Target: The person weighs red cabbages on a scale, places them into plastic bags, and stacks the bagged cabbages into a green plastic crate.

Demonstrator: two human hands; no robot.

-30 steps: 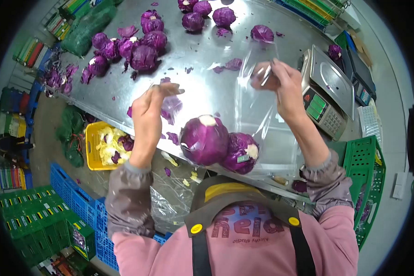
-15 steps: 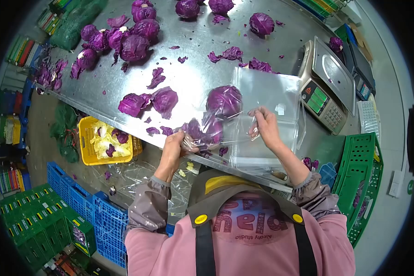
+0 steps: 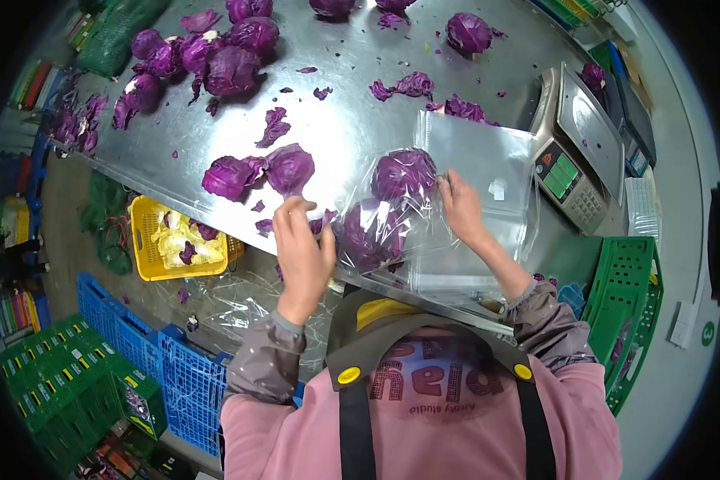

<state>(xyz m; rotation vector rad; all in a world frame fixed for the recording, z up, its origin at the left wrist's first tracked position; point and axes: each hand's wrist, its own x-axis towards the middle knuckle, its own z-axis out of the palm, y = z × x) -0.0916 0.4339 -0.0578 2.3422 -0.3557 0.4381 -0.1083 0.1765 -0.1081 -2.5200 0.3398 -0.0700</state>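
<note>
A clear plastic bag [image 3: 350, 210] lies at the table's near edge, wrapped around two red cabbages. The upper red cabbage [image 3: 404, 173] rests against the lower red cabbage [image 3: 374, 234], with shiny film over both. My right hand [image 3: 462, 210] pinches the bag's edge at its right side. To the left of the bag, my left hand [image 3: 300, 252] is open and empty, thumb apart from the fingers. Its fingertips are right at the lower end of a loose cabbage leaf [image 3: 290, 168]. Beneath my right hand lies a stack of flat clear bags [image 3: 476, 152].
A scale [image 3: 568, 172] with a green display stands right of the bags. More red cabbages [image 3: 232, 70] and leaf scraps lie on the metal table [image 3: 328, 120]. A yellow basket [image 3: 146, 268] holding leaves sits on the floor at left; a green crate [image 3: 616, 296] stands at right.
My left hand has let go of the bag and moved left and up, its fingers opening. The film now lies closer around both cabbages. My right hand has shifted slightly, still at the bag's edge.
</note>
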